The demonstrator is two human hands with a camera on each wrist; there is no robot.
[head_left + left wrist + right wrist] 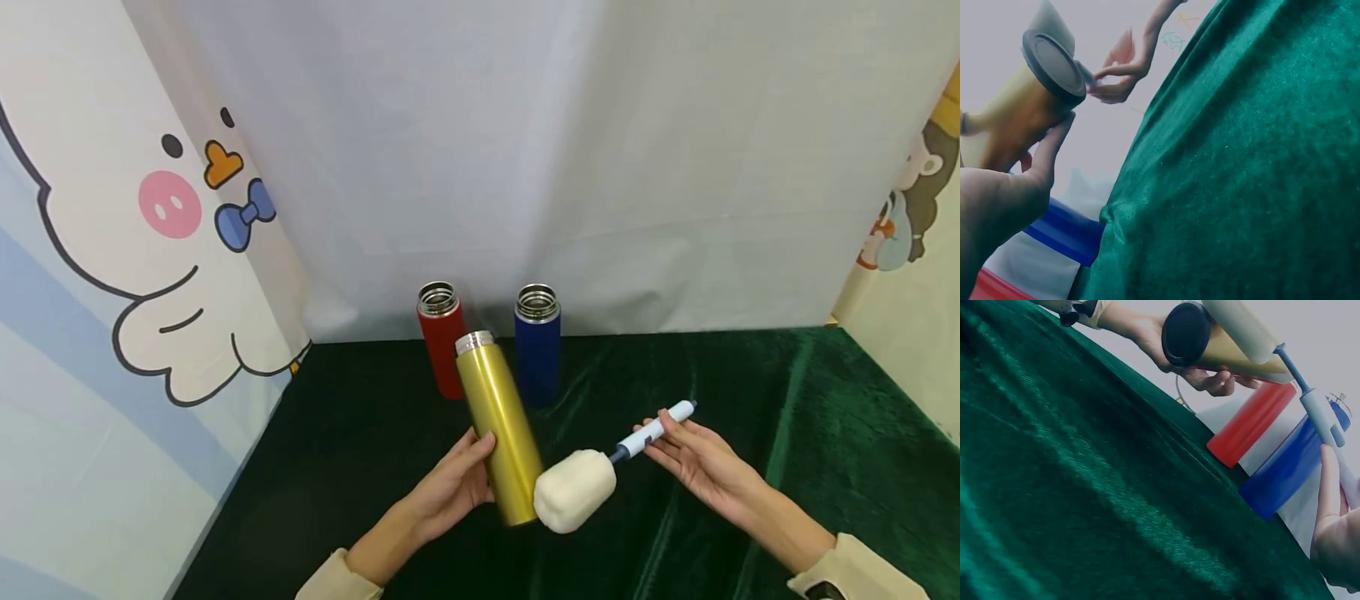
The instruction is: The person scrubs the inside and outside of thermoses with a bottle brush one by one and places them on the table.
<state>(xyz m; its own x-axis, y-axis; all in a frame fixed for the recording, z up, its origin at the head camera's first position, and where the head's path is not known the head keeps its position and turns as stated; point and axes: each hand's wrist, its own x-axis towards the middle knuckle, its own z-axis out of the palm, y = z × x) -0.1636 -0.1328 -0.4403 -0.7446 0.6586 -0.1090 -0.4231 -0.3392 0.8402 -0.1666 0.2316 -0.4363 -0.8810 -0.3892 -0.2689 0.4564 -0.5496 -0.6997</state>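
Observation:
My left hand (460, 486) grips a gold bottle (498, 429) around its lower half, thumb across the front. The bottle leans to the left with its lidless metal neck up, and its dark base shows in the right wrist view. In my right hand (701, 462) is a bottle brush, pinched by its pale blue handle (651, 435) between thumb and fingers. Its white sponge head (576, 490) points down-left, in front of the bottle's lower right side; whether they touch I cannot tell. Inside the gold bottle is hidden from view.
Behind the gold bottle a red bottle (441, 346) and a blue bottle (537, 350) stand upright, both without lids. They are near the back edge of the dark green velvet cloth (817, 467). A pale curtain (420, 167) hangs behind; printed cartoon panels flank both sides.

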